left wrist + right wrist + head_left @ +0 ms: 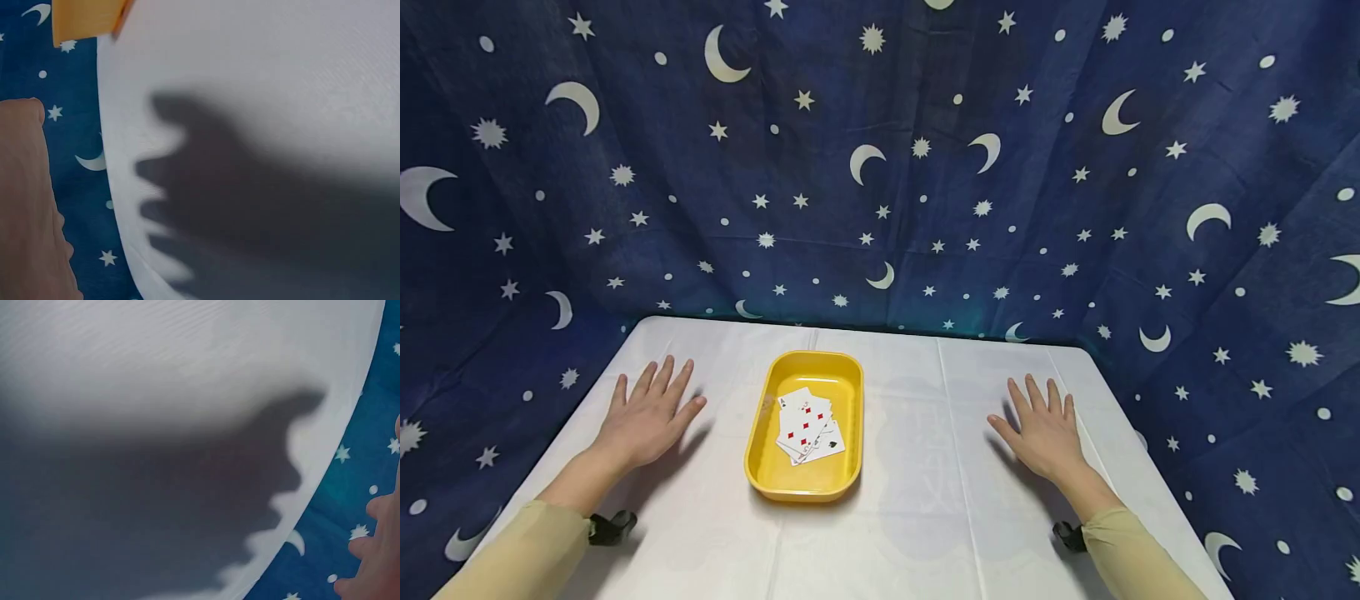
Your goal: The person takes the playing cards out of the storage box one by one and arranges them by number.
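A yellow tray (805, 492) stands on the white table, left of the middle, and its corner also shows in the left wrist view. Inside it lies a loose, overlapping pile of playing cards (806, 423); a diamond card is on top and a spade shows at the lower right. To the left of the tray, my left hand (643, 422) is held palm down with fingers spread, holding nothing. On the far right side my right hand (1045, 429) is likewise palm down, fingers straight and apart, touching no object. Each hand casts a shadow on the cloth below it.
The white-covered table (910, 517) has rounded far corners. A dark blue curtain (880, 167) with moons and stars hangs behind it and along both sides. Dark straps (613, 528) sit at both wrists, by the sleeve cuffs.
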### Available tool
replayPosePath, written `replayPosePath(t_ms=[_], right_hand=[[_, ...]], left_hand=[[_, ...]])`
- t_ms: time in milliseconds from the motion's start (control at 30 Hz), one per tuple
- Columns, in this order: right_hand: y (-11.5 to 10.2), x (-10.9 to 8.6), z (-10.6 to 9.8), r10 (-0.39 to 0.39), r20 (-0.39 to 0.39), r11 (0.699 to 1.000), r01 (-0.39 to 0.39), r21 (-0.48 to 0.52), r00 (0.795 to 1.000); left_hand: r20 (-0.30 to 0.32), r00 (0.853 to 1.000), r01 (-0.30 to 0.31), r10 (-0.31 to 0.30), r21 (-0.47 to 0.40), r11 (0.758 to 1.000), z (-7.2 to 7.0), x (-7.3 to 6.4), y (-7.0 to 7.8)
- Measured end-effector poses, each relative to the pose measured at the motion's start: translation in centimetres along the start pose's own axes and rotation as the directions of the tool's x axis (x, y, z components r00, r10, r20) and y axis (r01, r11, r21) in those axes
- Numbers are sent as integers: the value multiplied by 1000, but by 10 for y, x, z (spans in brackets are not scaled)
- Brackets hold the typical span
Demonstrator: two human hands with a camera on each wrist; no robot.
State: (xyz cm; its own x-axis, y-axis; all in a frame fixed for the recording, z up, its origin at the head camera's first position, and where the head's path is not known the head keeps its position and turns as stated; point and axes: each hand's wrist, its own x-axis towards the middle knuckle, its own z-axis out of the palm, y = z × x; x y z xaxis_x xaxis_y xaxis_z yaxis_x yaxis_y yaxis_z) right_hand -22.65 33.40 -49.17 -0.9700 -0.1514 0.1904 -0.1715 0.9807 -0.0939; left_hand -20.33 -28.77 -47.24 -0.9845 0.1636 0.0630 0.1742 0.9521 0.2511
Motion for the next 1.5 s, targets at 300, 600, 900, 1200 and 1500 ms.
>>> replayPosePath(t_ms=[300, 600, 900, 1200, 1500], right_hand=[[-32, 10, -14, -61, -4, 998, 61, 25, 998], [-70, 21, -22, -134, 11, 991, 133, 28, 991], [-100, 30, -24, -211, -5, 977, 211, 20, 977], [-129, 39, -25, -262, 11, 965, 262, -8, 965], [-154, 46, -24, -312, 29, 949, 313, -25, 950]], left_hand=[[-2, 1000, -24, 24, -98, 995, -14, 1, 14], [51, 998, -29, 42, -237, 971, -21, 4, 30], [104, 992, -18, 71, -439, 898, -25, 9, 45], [195, 976, 47, 101, -634, 772, -23, 13, 56], [270, 958, 139, 92, -724, 676, -21, 15, 61]])
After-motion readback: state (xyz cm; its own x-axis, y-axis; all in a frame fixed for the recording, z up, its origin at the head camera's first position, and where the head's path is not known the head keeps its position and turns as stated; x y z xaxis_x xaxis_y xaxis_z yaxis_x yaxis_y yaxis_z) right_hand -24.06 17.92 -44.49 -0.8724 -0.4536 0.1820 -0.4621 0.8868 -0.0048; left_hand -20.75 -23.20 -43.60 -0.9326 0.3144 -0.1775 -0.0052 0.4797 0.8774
